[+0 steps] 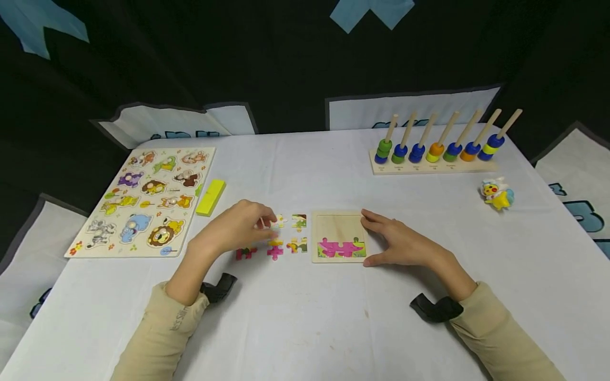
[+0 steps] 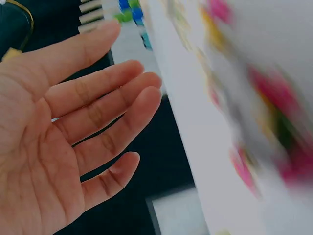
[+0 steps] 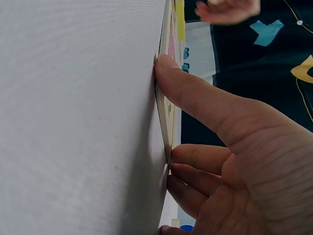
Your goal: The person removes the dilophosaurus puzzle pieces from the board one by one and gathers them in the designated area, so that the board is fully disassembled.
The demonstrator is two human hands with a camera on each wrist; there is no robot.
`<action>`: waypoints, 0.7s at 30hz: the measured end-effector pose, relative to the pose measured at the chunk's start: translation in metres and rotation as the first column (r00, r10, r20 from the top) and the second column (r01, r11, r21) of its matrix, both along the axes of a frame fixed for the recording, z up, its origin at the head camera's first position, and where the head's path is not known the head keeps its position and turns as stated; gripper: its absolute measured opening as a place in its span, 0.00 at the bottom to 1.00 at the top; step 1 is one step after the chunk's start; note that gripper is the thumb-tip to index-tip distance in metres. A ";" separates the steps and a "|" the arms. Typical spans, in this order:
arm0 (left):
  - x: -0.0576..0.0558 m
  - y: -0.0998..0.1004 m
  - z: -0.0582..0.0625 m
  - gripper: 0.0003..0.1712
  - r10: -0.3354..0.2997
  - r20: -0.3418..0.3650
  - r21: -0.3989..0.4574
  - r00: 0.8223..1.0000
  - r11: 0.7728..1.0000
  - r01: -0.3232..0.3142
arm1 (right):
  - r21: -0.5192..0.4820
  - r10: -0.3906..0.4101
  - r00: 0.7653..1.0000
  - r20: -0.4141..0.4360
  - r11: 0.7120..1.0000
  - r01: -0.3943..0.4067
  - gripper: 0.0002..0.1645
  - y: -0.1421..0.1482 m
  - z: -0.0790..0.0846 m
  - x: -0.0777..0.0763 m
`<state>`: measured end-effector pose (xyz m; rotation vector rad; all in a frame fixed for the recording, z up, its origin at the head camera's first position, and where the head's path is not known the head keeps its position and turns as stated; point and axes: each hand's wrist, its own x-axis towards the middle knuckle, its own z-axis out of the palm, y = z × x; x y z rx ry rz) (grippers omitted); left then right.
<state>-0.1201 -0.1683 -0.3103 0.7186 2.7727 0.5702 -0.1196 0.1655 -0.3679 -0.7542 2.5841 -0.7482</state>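
Observation:
My left hand hovers over several loose jigsaw pieces, its fingers loosely bent and its palm bare in the left wrist view. Pink, yellow and green show on the pieces, blurred in that view; part of the group is hidden under the hand. Right of them lies a square wooden puzzle tray, with joined pink and green pieces along its near side. My right hand holds the tray by its right side, thumb at the near corner and fingertips at the far one. The right wrist view shows the thumb against the tray's edge.
An animal peg puzzle board lies at the left, with a yellow block beside it. At the back right stands a rack of pegs with coloured rings. A small yellow toy figure is in front of it.

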 end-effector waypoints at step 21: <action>-0.022 0.153 -0.019 0.14 -0.221 0.106 -0.152 0.969 0.960 0.236 | -0.039 0.042 0.999 -0.014 0.998 -0.043 0.55 0.002 -0.001 -0.002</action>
